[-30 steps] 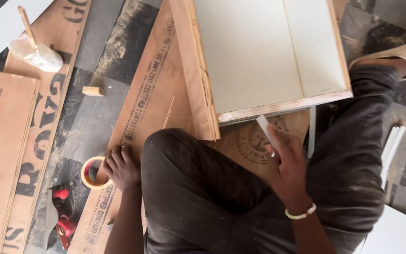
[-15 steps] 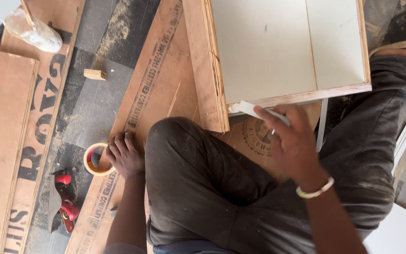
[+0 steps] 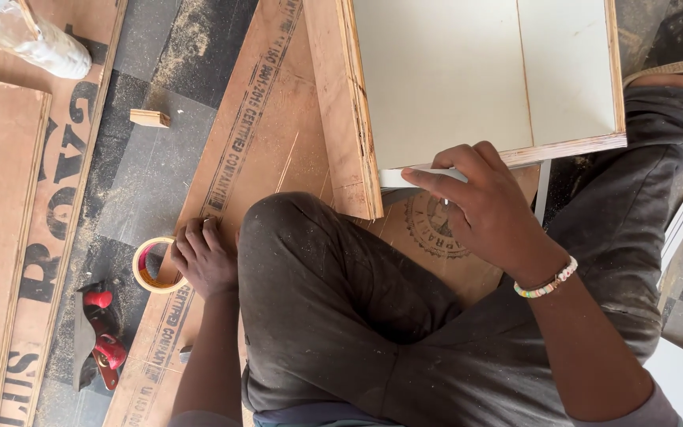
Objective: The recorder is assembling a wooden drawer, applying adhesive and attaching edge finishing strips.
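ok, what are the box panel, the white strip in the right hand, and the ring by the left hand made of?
Box panel: looks like plywood with a smooth off-white laminate face; layered raw edges show. White strip in the right hand: thin, probably laminate or plastic edging. Ring by the left hand: likely a tape roll on a card core.

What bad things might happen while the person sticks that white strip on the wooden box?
The white strip in the right hand may go on crooked along the box edge, since only one hand guides it. The left hand rests by the tape roll, not steadying the box. Sawdust on the floor might spoil sticking.
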